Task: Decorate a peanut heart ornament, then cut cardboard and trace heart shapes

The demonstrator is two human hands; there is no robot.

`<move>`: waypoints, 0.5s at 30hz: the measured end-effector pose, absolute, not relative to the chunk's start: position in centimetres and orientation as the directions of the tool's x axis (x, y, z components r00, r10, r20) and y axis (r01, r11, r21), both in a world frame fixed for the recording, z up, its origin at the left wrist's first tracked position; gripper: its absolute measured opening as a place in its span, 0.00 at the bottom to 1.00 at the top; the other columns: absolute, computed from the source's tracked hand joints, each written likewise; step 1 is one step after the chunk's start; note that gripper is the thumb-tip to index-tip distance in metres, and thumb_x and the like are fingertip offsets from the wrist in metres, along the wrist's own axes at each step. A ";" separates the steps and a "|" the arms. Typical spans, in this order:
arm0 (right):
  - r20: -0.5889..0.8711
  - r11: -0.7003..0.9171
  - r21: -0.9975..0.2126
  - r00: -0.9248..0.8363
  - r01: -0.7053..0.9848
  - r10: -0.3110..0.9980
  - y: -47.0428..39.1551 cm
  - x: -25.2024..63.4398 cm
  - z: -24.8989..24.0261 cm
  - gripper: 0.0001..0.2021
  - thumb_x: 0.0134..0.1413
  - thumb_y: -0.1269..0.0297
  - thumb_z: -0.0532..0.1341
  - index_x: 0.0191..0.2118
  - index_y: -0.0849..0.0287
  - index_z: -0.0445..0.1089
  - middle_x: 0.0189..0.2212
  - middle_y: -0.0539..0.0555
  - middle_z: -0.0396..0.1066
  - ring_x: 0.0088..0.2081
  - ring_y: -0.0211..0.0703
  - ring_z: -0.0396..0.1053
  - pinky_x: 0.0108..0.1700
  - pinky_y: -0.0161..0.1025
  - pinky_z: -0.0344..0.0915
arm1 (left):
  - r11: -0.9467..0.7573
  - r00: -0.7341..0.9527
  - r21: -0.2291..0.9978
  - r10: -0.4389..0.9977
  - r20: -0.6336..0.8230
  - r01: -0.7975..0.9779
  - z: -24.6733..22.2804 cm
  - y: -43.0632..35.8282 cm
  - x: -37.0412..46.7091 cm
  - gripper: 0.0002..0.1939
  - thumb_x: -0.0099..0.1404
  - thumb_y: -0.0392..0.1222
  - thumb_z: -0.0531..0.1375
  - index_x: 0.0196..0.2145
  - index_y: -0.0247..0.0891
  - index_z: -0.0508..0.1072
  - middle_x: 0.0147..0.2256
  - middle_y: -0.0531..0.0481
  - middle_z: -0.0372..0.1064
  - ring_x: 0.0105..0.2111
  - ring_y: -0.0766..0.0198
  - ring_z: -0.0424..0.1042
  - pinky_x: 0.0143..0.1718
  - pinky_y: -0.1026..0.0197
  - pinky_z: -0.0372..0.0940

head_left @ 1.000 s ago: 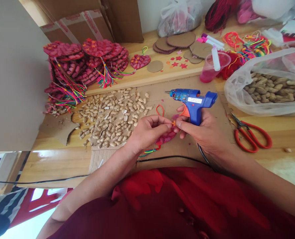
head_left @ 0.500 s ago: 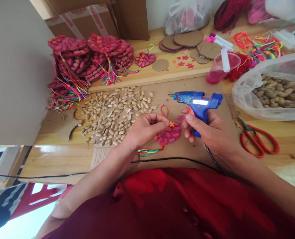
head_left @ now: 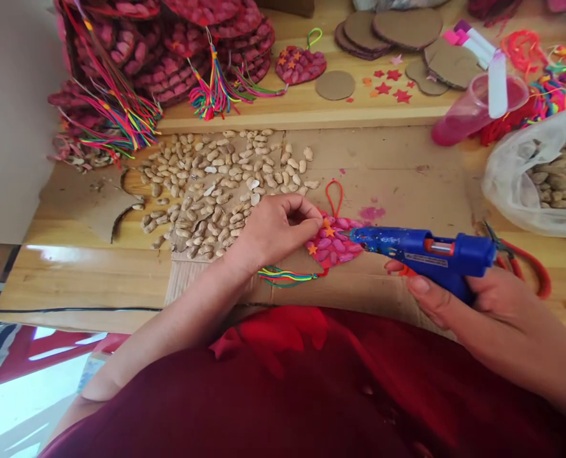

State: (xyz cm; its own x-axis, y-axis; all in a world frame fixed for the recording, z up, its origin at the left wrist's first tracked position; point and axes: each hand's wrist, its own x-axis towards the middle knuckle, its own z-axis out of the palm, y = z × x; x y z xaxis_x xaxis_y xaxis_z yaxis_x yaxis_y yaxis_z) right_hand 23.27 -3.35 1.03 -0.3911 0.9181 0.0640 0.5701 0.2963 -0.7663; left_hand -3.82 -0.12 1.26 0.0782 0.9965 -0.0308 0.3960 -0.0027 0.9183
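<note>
1. While the left hand point(head_left: 283, 230) works from the left edge of the pink heart point(head_left: 340, 248), its thumb and forefinger are brought together at the tips, right by the upper orange star point(head_left: 329, 228); cannot tell whether anything is pinched between them. Wrist bent slightly, back of hand upward, forearm slanting in from lower left.

2. Right hand point(head_left: 478, 312) is right of the heart, fingers wrapped round the handle of the blue glue gun point(head_left: 407, 248). Thumb lies extended along the near side; a fingertip shows near the orange trigger. Forearm comes in from lower right.

3. Gun barrel roughly level, nozzle pointing left over the heart, close to the upper star. Nozzle contact: cannot tell.

4. Heart lies on the cardboard sheet point(head_left: 397, 184). Lower orange star point(head_left: 312, 250) sits at its left side; red loop point(head_left: 335, 191) extends from its top, multicoloured tassel point(head_left: 287, 275) to its lower left.

5. Left of the heart: loose peanuts point(head_left: 216, 210), spread over cardboard and wood. Beyond it: a cardboard disc point(head_left: 335, 85) and red stars point(head_left: 382, 88).

6. Right of the heart, past the gun: scissors point(head_left: 531, 261), partly hidden by it. Upper right: tilted plastic cup point(head_left: 459, 117) and bag of peanuts point(head_left: 507, 184).
</note>
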 end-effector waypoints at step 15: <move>0.061 0.392 -0.668 -0.478 0.632 0.876 -4.7 22.7 -0.1 0.13 0.65 0.53 0.60 0.31 0.55 0.70 0.22 0.47 0.71 0.22 0.40 0.67 0.25 0.37 0.63 | -0.091 0.081 0.888 0.995 0.061 0.450 0.6 -0.3 -4.3 0.04 0.60 0.37 0.63 0.31 0.35 0.79 0.30 0.51 0.77 0.29 0.68 0.71 0.31 0.66 0.64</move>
State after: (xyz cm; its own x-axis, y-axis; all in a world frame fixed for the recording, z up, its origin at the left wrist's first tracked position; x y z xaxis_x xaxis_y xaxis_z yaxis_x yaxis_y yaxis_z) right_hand 22.73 -4.73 -0.06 -0.4785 0.8760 0.0609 0.6324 0.3919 -0.6681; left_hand -4.34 -0.25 0.63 0.0814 0.9948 0.0608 0.4502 -0.0912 0.8883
